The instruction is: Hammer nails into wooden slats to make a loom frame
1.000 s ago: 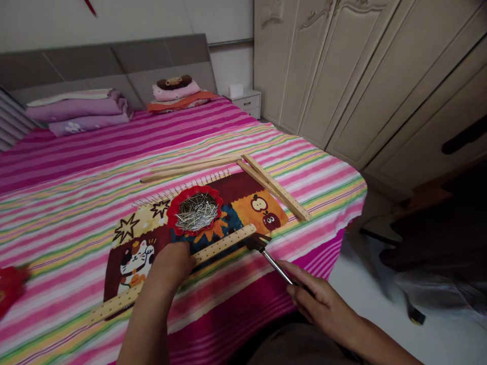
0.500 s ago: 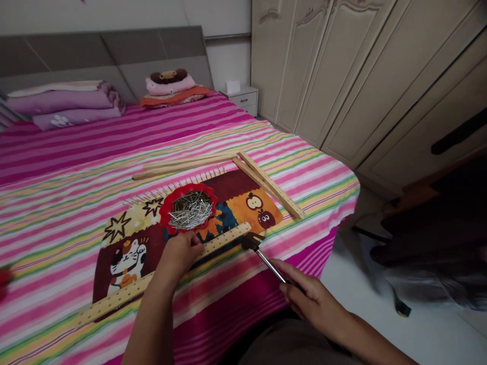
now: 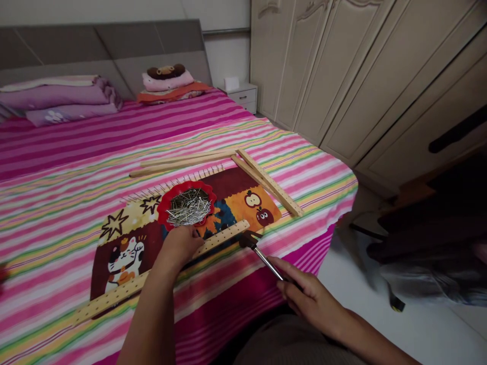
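Observation:
My right hand [image 3: 308, 294] is wrapped round the handle of a hammer [image 3: 272, 264]. The dark hammer head lies close to the right end of a long wooden strip [image 3: 110, 298] dotted with small holes. Over the middle of this strip is my left hand [image 3: 179, 248], fingers curled in and pressed together, whatever is between them hidden. Just beyond it stands a red scalloped bowl [image 3: 163, 213] heaped with loose nails [image 3: 192, 207]. A few thin nails stick up from the strip to the right of my left hand.
Under bowl and strip lies a patterned mat [image 3: 264, 197] on the striped bedspread [image 3: 319, 167]. Behind the bowl is a wooden strip with a row of upright nails [image 3: 171, 185]. More strips [image 3: 270, 182] lie at the back and right. Folded bedding [image 3: 68, 99] sits by the headboard.
The view has shifted slightly. My left hand has moved a little up toward the bowl, while the hammer in my right hand stays almost where it was.

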Demonstrator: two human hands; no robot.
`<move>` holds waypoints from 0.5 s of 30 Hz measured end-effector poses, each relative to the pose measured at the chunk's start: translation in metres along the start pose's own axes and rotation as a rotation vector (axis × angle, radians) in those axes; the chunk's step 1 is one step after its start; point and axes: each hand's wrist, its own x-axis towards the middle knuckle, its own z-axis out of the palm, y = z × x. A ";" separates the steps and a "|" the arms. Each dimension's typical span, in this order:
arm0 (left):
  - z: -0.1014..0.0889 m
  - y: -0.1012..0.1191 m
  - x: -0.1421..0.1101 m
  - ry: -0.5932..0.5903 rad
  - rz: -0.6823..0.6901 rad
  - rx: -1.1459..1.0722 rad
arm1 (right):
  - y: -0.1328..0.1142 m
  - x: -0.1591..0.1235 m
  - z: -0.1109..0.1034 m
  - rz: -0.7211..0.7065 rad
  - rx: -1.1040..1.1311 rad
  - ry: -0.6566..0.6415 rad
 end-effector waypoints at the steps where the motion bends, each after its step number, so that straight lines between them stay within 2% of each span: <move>1: 0.001 0.001 0.002 0.015 0.007 -0.005 | 0.000 0.000 0.000 -0.002 -0.005 0.005; 8: 0.018 -0.002 -0.001 0.069 -0.080 -0.272 | 0.000 0.000 0.000 -0.002 -0.026 0.007; 15: 0.040 -0.009 -0.021 0.133 -0.035 -0.670 | 0.000 0.001 0.003 0.011 -0.012 0.038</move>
